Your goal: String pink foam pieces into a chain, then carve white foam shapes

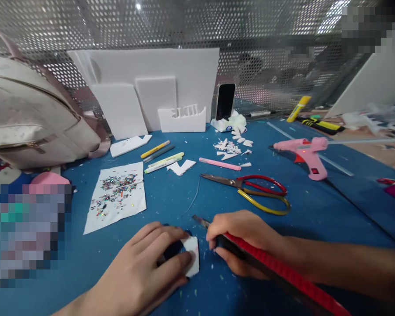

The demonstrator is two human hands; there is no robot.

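A small white foam piece [194, 259] lies on the blue tabletop, pinned between the thumb and fingers of my left hand [148, 259]; part of it is hidden under them. In my right hand [242, 239] is a red and black utility knife [276, 267], fingers closed around its front end. Its blade points up and to the left, just above and right of the foam piece and apart from it. Beyond my right hand, scissors [245, 184] with one red and one yellow handle lie partly spread. A thin thread-like strand [196, 198] curves beside their tips.
Left of centre, a white sheet [136, 208] holds many tiny colourful bits. Markers [164, 161] and white foam scraps [228, 148] lie farther back. A pink glue gun [311, 156] trails its cord at right. White boards [118, 109], a phone [225, 101] and a backpack [36, 114] stand behind.
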